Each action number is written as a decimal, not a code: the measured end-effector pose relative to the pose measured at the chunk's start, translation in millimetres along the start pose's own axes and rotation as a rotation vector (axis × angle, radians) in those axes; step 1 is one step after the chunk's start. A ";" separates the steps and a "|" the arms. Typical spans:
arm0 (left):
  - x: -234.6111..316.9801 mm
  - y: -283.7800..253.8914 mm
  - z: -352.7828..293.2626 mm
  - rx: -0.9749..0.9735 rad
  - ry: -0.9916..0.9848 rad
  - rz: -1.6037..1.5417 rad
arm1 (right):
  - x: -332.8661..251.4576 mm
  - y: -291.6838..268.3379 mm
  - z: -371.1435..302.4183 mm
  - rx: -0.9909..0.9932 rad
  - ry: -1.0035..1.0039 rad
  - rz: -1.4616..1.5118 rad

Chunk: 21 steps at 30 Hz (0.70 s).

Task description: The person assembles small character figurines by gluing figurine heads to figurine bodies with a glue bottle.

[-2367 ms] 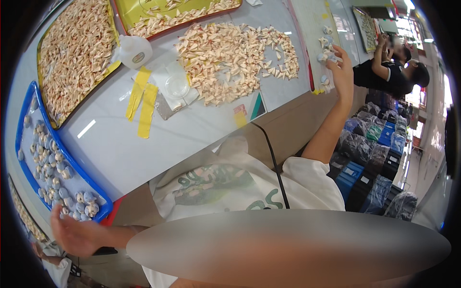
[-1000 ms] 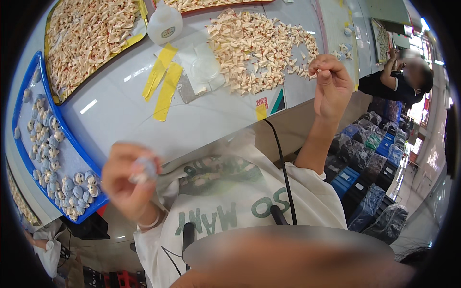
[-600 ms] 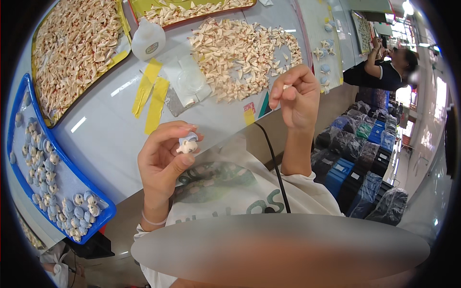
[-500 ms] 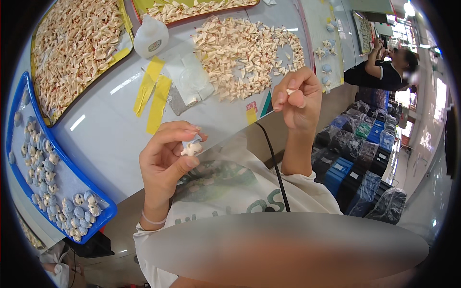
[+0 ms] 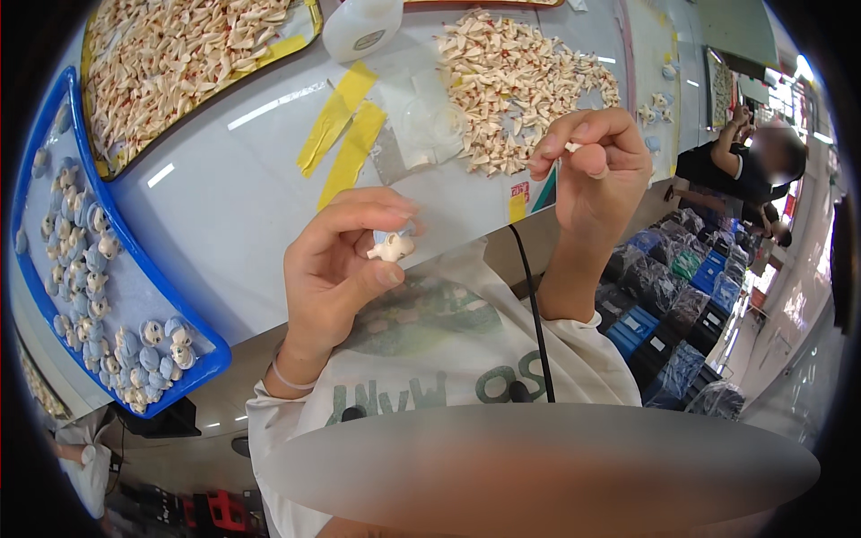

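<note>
Between the thumb and fingers of my left hand [image 5: 345, 260] is a small figurine head [image 5: 392, 245], cream below with a light blue cap. My right hand [image 5: 596, 170] pinches a tiny cream pointed piece [image 5: 574, 146] between thumb and forefinger. The two hands are well apart, both above the table's near edge. Just beyond my right hand lies a loose pile of similar cream pointed pieces [image 5: 489, 85], some with reddish ends. A small clear round dish [image 5: 439, 125] sits on the table left of that pile.
A blue tray [image 5: 193, 336] at the left holds many blue-and-cream heads. Behind it, a yellow-edged tray [image 5: 309, 27] is heaped with cream pieces. A white bottle [image 5: 359, 31] stands near yellow tape strips [image 5: 336, 117]. Wrapped crates [image 5: 691, 287] and a person [image 5: 744, 166] are at the right.
The view has shifted, so the table appears lower left to right. My left hand has turned the figurine head slightly. Both hands keep their grips.
</note>
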<state>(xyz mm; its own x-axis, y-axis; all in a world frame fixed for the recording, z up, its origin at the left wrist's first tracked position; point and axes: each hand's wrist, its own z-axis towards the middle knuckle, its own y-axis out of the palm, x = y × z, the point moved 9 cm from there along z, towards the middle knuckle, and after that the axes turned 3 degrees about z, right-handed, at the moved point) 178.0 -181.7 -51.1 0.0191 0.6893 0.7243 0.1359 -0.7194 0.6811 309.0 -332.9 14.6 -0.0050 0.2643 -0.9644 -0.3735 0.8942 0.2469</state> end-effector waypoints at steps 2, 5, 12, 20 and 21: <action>2.2 -0.7 0.3 0.034 0.021 -0.036 | 1.5 5.1 -1.2 0.009 0.043 0.008; 2.3 -2.9 0.6 0.044 0.048 -0.052 | 9.2 5.1 -9.1 0.039 0.174 -0.051; 5.9 -1.3 1.7 -0.029 0.126 0.087 | 0.7 1.4 -12.3 0.093 0.064 -0.370; 7.2 -0.3 1.9 -0.043 0.074 -0.009 | -22.4 9.9 -2.0 0.104 -0.197 -0.698; 8.9 1.2 0.5 -0.047 0.076 -0.011 | -21.1 5.7 -3.5 0.134 -0.169 -0.640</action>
<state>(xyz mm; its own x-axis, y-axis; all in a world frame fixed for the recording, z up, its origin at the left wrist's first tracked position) 178.9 -176.4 -43.9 -0.0575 0.6900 0.7215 0.0889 -0.7163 0.6921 303.7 -334.6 36.1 0.3279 -0.2893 -0.8993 -0.1358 0.9276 -0.3479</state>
